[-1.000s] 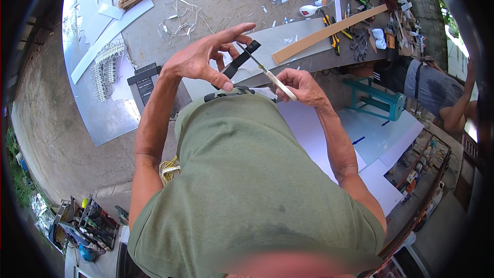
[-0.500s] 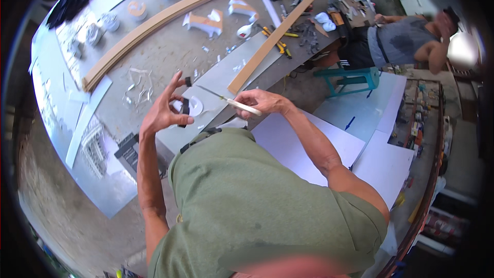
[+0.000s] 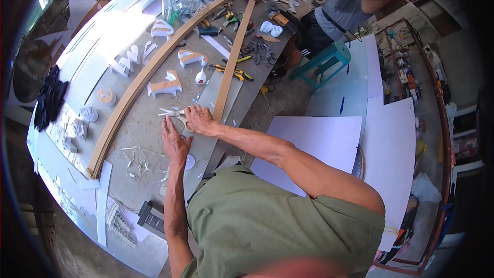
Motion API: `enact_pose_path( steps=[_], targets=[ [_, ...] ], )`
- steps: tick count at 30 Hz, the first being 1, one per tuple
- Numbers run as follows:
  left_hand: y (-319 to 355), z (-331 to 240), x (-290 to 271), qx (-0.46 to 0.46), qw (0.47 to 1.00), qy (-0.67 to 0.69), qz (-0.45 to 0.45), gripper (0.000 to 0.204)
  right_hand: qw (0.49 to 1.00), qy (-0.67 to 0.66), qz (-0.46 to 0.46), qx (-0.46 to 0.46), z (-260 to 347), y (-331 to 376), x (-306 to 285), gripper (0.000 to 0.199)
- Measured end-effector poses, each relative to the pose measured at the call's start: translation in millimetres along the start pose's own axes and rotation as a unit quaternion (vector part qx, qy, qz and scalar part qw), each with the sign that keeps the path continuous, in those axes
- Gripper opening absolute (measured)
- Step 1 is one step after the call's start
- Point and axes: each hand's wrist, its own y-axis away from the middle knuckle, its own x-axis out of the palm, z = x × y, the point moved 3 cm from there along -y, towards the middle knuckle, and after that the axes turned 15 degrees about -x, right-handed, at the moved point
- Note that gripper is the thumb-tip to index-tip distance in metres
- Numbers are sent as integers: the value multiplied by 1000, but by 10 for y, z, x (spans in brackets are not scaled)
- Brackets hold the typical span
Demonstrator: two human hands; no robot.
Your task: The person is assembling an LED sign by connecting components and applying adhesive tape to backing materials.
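Observation:
A pair of scissors [image 3: 180, 117] with pale handles lies low over the grey tabletop, blades parted and pointing left. My right hand [image 3: 200, 120] has its fingers at the handles, gripping them. My left hand [image 3: 176, 143] reaches up beside the blades, its fingers stretched out and nothing visible in them. A small white round piece [image 3: 190, 161] rests by my left wrist. Just past my right hand runs a flat brown strip [image 3: 234, 62]. White letter-shaped pieces with brown faces [image 3: 165, 84] stand farther off.
A long stack of brown strips [image 3: 146, 72] crosses the table [image 3: 149, 139]. Yellow-handled cutters [image 3: 234, 72], a small white bottle [image 3: 200, 76] and dark gloves [image 3: 261, 50] lie beyond. White sheets [image 3: 314, 144] are at my right. A co-worker [image 3: 334, 13] is near a teal stool [image 3: 321, 64].
The scissors have moved forward and left, down to the table, and their blades have parted. My left hand has straightened from a curled pose; the black bands by its fingers no longer show.

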Motion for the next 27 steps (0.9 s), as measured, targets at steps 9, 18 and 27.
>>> enact_pose_path(
  steps=[9, 18, 27],
  targets=[
    [100, 177, -337, -98, 945, 282, 133, 109, 995, -42, 39, -78, -124, -51, -310, 40],
    [565, 409, -707, -136, 797, 534, 247, 99, 956, -127, -123, -236, 824, -134, -709, 36],
    [671, 454, -739, -99, 879, 427, 187, 93, 942, -43, -123, -310, 893, -172, -586, 10]
  ],
)
